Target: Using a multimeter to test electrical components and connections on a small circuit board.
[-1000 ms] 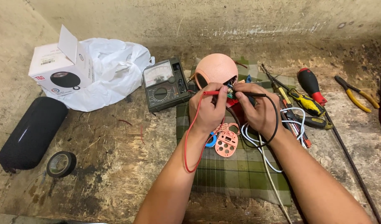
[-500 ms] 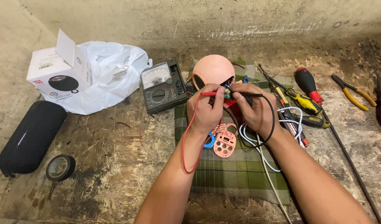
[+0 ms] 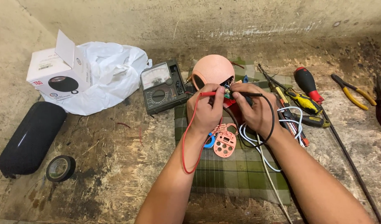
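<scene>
i see my left hand (image 3: 206, 111) pinching the red probe (image 3: 209, 94), its long axis lying nearly level, tip pointing right toward the open side of the pink shell (image 3: 212, 71). my right hand (image 3: 257, 108) is closed on the black probe (image 3: 249, 94), also nearly level, tip pointing left. the two tips meet close together at a small green board (image 3: 227, 93) at the shell's opening; whether they touch it i cannot tell. the shell sits at the far edge of the green plaid cloth (image 3: 234, 172), its opening turned right and toward me.

the red lead (image 3: 186, 141) loops down past my left wrist, the black lead (image 3: 272, 120) curves round my right wrist. one meter (image 3: 162, 86) lies just left of the shell, tilted, touching the cloth's corner. one pink perforated plate (image 3: 225, 143) lies on the cloth below my hands, beside a blue part (image 3: 209, 141) and white wires (image 3: 261, 145).

right of my hands it is crowded: one red-handled screwdriver (image 3: 306, 83), two yellow-and-black screwdrivers (image 3: 300, 101), one yellow-handled pliers (image 3: 351, 89), and a long thin rod (image 3: 352, 166) running toward the near right corner. to the left the worktop (image 3: 115, 166) has more room: one white box (image 3: 57, 72) on a white bag (image 3: 111, 79), one black speaker (image 3: 30, 139) lying lengthwise near the left wall, one tape roll (image 3: 60, 168) beside it.
</scene>
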